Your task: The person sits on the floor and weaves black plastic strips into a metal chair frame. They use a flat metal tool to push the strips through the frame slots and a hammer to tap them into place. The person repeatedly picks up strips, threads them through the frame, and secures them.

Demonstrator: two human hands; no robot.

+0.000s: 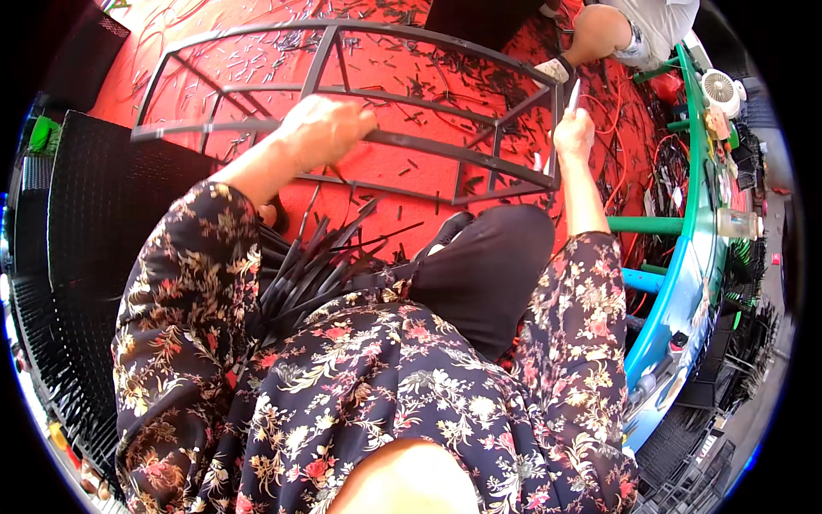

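In front of me stands a long black metal frame (479, 159) of thin bars, its near side tilted toward my lap. My left hand (324, 130) is closed at its near top bar, left of the middle, fingers curled and slightly blurred. At the frame's right corner, my right hand (574, 135) is closed round a pale, pointed, blade-like tool (574, 92) with its tip up; its exact kind is hard to tell. A bundle of flat black strips (300, 270) lies across my lap on the left, next to my bent knee (492, 257).
Black strip scraps (411, 64) litter the red floor (394, 193). Black woven panels (111, 197) stand at the left. Another person's leg (599, 32) is at the far right. A green and blue rail (676, 283) curves along the right, with a small white fan (722, 92) and a clear jar (738, 224).
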